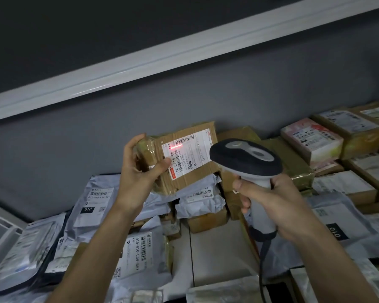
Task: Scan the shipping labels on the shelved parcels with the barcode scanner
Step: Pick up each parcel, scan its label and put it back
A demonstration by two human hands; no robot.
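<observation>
The left hand [138,169] holds a taped cardboard parcel [179,158] raised above the shelf [217,254], tilted so that its labelled face turns toward the camera. Its fingers [138,138] curl over the parcel's far left edge and the thumb presses on the near left corner of the white shipping label [187,154], so the hand is clamped on the box. A short red scan line [176,146] glows across the label, just below the barcode along its upper edge.

The right hand [278,206] grips the pale handle of the barcode scanner [245,160], fingers wrapped round the handle, with the index finger at the front of it below the head. The scanner's dark head sits just right of the parcel and points left at the label. A dark cable [262,265] runs down from the base of the handle toward the near edge of the view.

Below and around the hands the shelf is crowded with parcels. Grey plastic mailer bags [92,204] with printed labels lie to the left and near, some overlapping. Brown cardboard boxes [346,184] with white labels are packed side by side to the right, reaching the far grey wall [96,132]. A pale box with pink print [311,138] stands among them at far right. A white rail [140,62] runs diagonally above.
</observation>
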